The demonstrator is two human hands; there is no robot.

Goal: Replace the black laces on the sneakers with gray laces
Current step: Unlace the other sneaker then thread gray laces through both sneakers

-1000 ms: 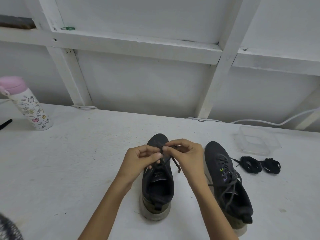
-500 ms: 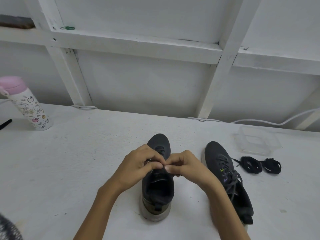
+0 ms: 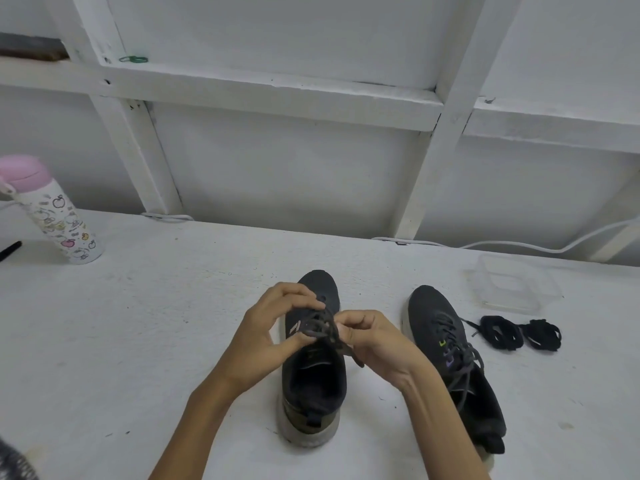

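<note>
"While the left hand (image 3: 273,327) and right hand (image 3: 375,344) meet at centre frame, what do the fingers do?"

"Both sets curl in, pinching the flat gray lace (image 3: 320,325) over the eyelets of the dark knit sneaker (image 3: 313,386); one lace end dangles below the right hand."

"And elsewhere?"

"Right of centre, a second dark sneaker (image 3: 446,341) is laced in gray. Further right, coiled black laces (image 3: 502,332) lie near a clear plastic box (image 3: 512,289). A pink-capped white bottle (image 3: 55,213) stands at left."
</note>
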